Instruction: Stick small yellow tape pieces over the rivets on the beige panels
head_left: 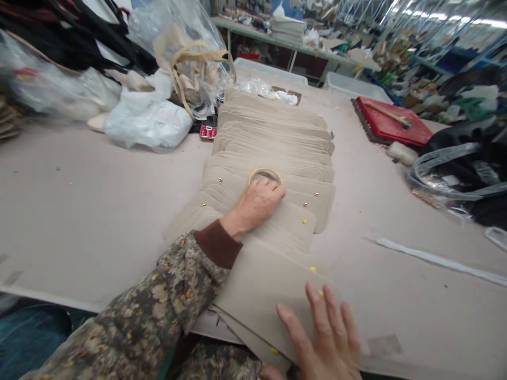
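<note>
Over panels [271, 153] likely fanned for access, our left hand [258, 205] curls at a yellow-rimmed ring [265, 173], grip unclear; our right hand [324, 331] spreads open.

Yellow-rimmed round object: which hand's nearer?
Left. The left hand hides the near edge of the yellow-rimmed round object; the right hand is apart, nearer the wearer.

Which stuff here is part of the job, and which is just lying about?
Apparently in use:
- beige panels, overlapping in rows
- yellow-rimmed round dish, left hand at it
- yellow bits and small metal pieces on panels
- right hand, fingers spread by the nearest panels

Apparently lying about:
- red slab with hammer
- plastic-wrapped packet
- white strip
</note>
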Action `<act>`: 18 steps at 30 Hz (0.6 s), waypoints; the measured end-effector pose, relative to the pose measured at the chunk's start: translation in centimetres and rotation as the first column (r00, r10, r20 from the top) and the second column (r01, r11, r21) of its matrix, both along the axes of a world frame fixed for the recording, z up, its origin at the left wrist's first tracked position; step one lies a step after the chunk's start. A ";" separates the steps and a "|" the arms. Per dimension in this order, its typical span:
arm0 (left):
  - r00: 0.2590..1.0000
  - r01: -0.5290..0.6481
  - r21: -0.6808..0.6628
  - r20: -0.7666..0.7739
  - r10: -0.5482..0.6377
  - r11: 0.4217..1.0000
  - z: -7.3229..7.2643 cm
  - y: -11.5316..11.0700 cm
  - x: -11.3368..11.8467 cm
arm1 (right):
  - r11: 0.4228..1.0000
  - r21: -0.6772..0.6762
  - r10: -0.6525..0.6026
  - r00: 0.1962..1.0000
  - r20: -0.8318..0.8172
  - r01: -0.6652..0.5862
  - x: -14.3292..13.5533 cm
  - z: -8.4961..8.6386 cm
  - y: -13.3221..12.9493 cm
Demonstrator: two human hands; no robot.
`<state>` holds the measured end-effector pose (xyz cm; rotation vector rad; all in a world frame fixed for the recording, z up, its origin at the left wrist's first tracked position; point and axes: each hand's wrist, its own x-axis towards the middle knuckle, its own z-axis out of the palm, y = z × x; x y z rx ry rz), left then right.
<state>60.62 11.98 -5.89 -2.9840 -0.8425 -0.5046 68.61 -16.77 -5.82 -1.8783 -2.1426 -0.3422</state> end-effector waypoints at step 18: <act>0.993 -0.121 -0.015 0.014 0.121 0.993 0.3 -3.1 0.0 | 0.935 -0.142 0.316 0.945 -0.081 -0.325 5.7 0.7 4.3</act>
